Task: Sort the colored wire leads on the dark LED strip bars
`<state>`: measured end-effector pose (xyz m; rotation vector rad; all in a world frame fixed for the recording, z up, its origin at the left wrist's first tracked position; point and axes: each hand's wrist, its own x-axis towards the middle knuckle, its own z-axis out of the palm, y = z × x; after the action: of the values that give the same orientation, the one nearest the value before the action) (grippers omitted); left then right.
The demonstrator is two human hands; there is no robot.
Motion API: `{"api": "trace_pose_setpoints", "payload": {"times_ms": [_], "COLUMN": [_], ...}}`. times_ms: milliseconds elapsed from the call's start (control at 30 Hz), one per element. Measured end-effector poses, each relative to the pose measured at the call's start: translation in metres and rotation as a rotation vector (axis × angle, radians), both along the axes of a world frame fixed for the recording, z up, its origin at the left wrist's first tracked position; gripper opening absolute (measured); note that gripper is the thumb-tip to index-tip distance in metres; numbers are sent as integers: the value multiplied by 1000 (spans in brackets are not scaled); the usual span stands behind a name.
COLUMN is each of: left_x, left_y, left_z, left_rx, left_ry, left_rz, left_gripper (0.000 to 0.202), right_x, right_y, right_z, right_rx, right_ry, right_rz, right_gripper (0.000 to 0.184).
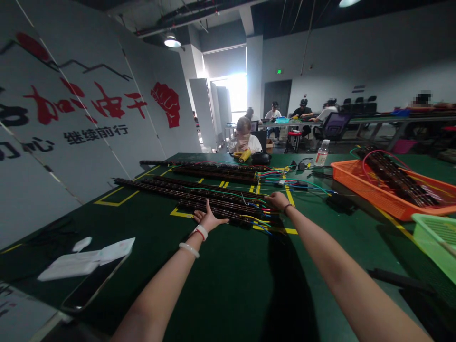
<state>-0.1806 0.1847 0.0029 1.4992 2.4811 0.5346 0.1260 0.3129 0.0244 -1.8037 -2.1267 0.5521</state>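
At twelve o'clock lay the dark strips (228, 203); I had my left hand (209, 219) spread at the nearest. At one o'clock, my right hand (277, 200) was beside the wires (257, 219) — pinching one, I could not tell.

Two bare arms reached out in front, the left arm (158, 294) leaning up to the right and the right arm (331, 251) leaning up to the left, so the left hand (209, 220) and the right hand (277, 200) were near each other but did not touch. The left hand was spread wide, with its thumb out to the right, one finger sticking up and other fingers off to the left. The right hand had its fingers bent and bunched close, pointing left, too small to see if the tips met
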Motion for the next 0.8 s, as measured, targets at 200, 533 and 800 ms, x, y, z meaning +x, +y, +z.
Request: {"api": "trace_pose_setpoints", "payload": {"times_ms": [200,533,800], "left_x": [2,14,24], "left_y": [12,34,34], "left_z": [-3,5,24], "left_rx": [5,-28,38], "left_ry": [-31,-43,-304], "left_rz": [9,42,87], "left_gripper": [139,140,129], "right_x": [2,-7,-23], "right_y": [19,12,-40], "right_z": [41,107,140], "right_rx": [99,250,327], "right_ry": [-43,-13,128], "right_rz": [-9,22,62], "right_gripper": [41,41,37]}}
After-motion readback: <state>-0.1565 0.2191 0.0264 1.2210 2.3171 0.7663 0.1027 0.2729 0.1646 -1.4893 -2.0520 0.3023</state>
